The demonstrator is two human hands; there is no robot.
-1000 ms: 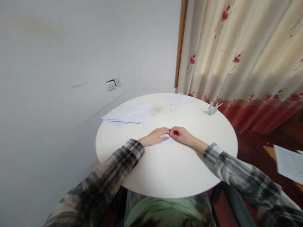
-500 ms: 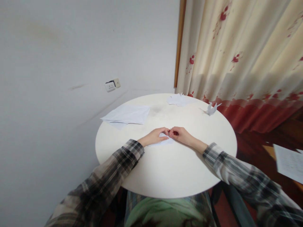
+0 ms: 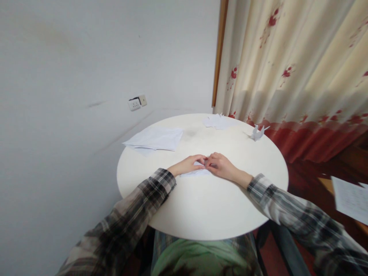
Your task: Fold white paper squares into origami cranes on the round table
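Note:
A small folded piece of white paper point(image 3: 196, 173) lies on the round white table point(image 3: 198, 207), partly covered by both hands. My left hand point(image 3: 191, 165) is curved over its left part, thumb and fingers closed on the paper. From the other side, my right hand point(image 3: 219, 165) pinches the paper's right end, its fingertips meeting those of the left. The exact folds between the fingers are hidden.
A stack of white paper point(image 3: 155, 138) lies at the table's left. White paper pieces point(image 3: 218, 121) are at the far edge, and a folded paper crane point(image 3: 257, 133) stands at the far right. Printed sheets point(image 3: 350, 199) lie off to the right, lower down.
My right hand's fingers have shifted slightly and now reach lower, onto the paper's right end beside the left thumb. The left hand stays almost in place.

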